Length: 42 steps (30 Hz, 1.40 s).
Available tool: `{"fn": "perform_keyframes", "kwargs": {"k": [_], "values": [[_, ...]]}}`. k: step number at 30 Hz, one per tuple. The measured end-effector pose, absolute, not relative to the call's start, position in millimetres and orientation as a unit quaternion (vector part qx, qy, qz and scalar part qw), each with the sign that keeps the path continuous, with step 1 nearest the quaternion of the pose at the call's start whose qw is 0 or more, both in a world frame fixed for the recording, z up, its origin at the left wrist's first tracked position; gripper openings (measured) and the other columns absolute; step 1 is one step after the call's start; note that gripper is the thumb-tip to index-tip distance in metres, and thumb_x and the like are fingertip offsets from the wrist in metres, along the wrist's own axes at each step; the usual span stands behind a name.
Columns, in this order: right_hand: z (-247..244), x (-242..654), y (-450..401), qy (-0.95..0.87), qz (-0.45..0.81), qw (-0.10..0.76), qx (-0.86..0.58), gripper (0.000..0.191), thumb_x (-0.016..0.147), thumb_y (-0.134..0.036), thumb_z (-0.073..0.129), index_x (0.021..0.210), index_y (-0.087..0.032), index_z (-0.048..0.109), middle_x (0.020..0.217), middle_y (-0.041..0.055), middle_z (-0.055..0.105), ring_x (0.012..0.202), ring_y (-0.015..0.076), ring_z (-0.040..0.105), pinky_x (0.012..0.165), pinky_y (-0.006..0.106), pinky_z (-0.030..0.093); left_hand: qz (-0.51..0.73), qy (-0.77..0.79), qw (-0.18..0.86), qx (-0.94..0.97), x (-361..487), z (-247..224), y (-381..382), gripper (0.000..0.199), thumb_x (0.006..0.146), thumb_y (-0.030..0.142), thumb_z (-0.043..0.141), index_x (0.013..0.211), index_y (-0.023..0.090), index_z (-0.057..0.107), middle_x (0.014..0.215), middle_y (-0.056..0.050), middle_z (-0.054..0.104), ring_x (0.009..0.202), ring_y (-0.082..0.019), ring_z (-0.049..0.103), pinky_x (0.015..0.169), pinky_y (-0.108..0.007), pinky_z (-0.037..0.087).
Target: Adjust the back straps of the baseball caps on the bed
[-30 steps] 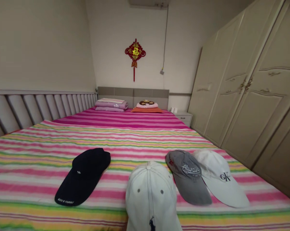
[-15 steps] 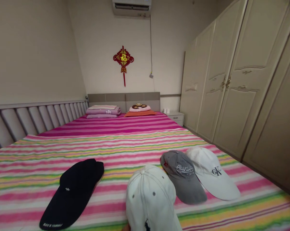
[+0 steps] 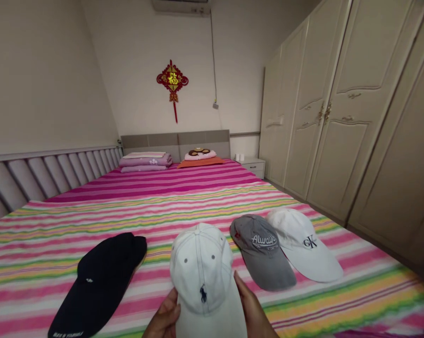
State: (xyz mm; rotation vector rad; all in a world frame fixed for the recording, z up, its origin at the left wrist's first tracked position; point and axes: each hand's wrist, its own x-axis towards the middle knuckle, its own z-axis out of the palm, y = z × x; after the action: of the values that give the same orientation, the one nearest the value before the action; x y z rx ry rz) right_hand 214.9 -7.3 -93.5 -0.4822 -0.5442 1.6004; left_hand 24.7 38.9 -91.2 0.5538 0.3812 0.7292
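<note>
Between my two hands is a white baseball cap (image 3: 201,267) with a dark horse-rider logo on its front, its brim pointing toward me. On its left side, my left hand (image 3: 165,313) grips the edge with thumb and fingers. My right hand (image 3: 250,305) holds the opposite side, its fingers partly hidden by the cap. Just to the right lies a grey baseball cap (image 3: 263,253) with white lettering, overlapping another white cap (image 3: 303,246) marked with dark letters. A black baseball cap (image 3: 99,284) rests on the left, its brim toward the lower left.
The caps lie on a bed with a striped sheet (image 3: 155,206). Folded purple bedding (image 3: 144,162) and a pink-and-orange pile (image 3: 200,157) sit by the headboard (image 3: 204,141). A railing (image 3: 57,171) borders the left; a tall wardrobe (image 3: 310,103) lines the right.
The held white cap has shifted up and left in view, and its logo and brim now show. Both my hands have come into sight on its sides. The view has tilted slightly.
</note>
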Motion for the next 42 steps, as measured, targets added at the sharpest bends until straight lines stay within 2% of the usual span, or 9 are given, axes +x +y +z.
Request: {"fn": "perform_keyframes", "kwargs": {"k": [3,8,13,19,22,26,31,37,42], "values": [[-83.1,226.4,1.0,-0.193,0.714,0.653,-0.165,0.053,0.078,-0.061,0.038,0.103,-0.019,0.060,0.099,0.0087,0.068,0.100,0.0271,0.057,0.089,0.046,0.037,0.349,0.178,0.885,0.251,31.7,-93.9,45.9,0.048,0.065,0.011,0.063,0.111,0.026,0.058,0.109,-0.006,0.064,0.101,-0.025,0.058,0.094,-0.036,0.036],[-77.1,240.2,23.2,-0.224,0.728,0.632,-0.147,0.053,0.076,-0.058,0.041,0.103,-0.016,0.060,0.101,0.0117,0.067,0.100,0.0281,0.057,0.091,0.047,0.034,0.350,0.183,0.887,0.241,39.0,-103.2,51.9,0.055,0.063,0.013,0.065,0.116,0.026,0.054,0.107,-0.006,0.065,0.104,-0.025,0.056,0.093,-0.036,0.036],[-79.1,242.3,39.3,-0.237,0.683,0.655,-0.220,0.052,0.072,-0.059,0.042,0.098,-0.018,0.061,0.099,0.0106,0.067,0.103,0.0278,0.055,0.092,0.047,0.034,0.355,0.197,0.878,0.254,39.4,-101.3,51.3,0.064,0.061,0.015,0.068,0.121,0.025,0.049,0.107,-0.007,0.064,0.105,-0.026,0.054,0.092,-0.036,0.037],[-86.0,242.7,37.3,-0.254,0.631,0.659,-0.321,0.065,0.072,-0.069,0.030,0.099,-0.018,0.060,0.099,0.0118,0.067,0.101,0.0282,0.056,0.085,0.046,0.039,0.355,0.182,0.872,0.285,45.0,-101.8,62.5,0.060,0.067,0.015,0.064,0.123,0.025,0.046,0.110,-0.008,0.063,0.102,-0.025,0.057,0.091,-0.036,0.038],[-98.7,245.2,25.4,-0.234,0.648,0.645,-0.331,0.058,0.072,-0.066,0.039,0.095,-0.016,0.060,0.097,0.0127,0.067,0.093,0.0276,0.060,0.077,0.042,0.044,0.369,0.184,0.862,0.295,50.0,-107.6,79.1,0.062,0.069,0.011,0.062,0.126,0.027,0.043,0.107,-0.006,0.065,0.097,-0.021,0.060,0.091,-0.033,0.039],[-116.1,248.9,11.6,-0.210,0.626,0.637,-0.398,0.042,0.069,-0.048,0.061,0.096,-0.016,0.056,0.084,0.0078,0.068,0.073,0.0213,0.064,0.061,0.033,0.049,0.383,0.182,0.854,0.300,62.8,-110.9,104.3,0.062,0.071,0.008,0.059,0.127,0.027,0.041,0.101,-0.004,0.068,0.088,-0.017,0.063,0.083,-0.029,0.044],[-126.6,250.2,17.9,-0.214,0.506,0.683,-0.481,0.077,0.056,-0.036,0.074,0.121,-0.015,0.039,0.045,-0.0106,0.046,0.037,0.0100,0.047,0.037,0.023,0.044,0.381,0.197,0.851,0.304,81.3,-106.7,125.1,0.061,0.069,0.005,0.061,0.124,0.024,0.044,0.096,-0.003,0.069,0.084,-0.017,0.064,0.078,-0.028,0.046],[-132.4,252.0,24.1,-0.204,0.448,0.696,-0.523,0.070,0.056,-0.038,0.070,0.117,-0.012,0.046,0.042,-0.0110,0.042,0.030,0.0071,0.040,0.031,0.020,0.037,0.369,0.272,0.825,0.330,97.2,-108.4,131.1,0.070,0.062,0.008,0.067,0.125,0.015,0.040,0.085,-0.006,0.070,0.077,-0.017,0.064,0.073,-0.026,0.045],[-135.4,251.7,16.3,-0.204,0.455,0.671,-0.549,0.075,0.062,-0.041,0.064,0.123,-0.006,0.039,0.036,-0.0093,0.045,0.030,0.0101,0.043,0.031,0.021,0.035,0.414,0.402,0.736,0.353,106.7,-114.3,122.2,0.080,0.060,0.018,0.069,0.131,0.014,0.032,0.066,0.001,0.065,0.061,-0.012,0.059,0.059,-0.021,0.042]]}}
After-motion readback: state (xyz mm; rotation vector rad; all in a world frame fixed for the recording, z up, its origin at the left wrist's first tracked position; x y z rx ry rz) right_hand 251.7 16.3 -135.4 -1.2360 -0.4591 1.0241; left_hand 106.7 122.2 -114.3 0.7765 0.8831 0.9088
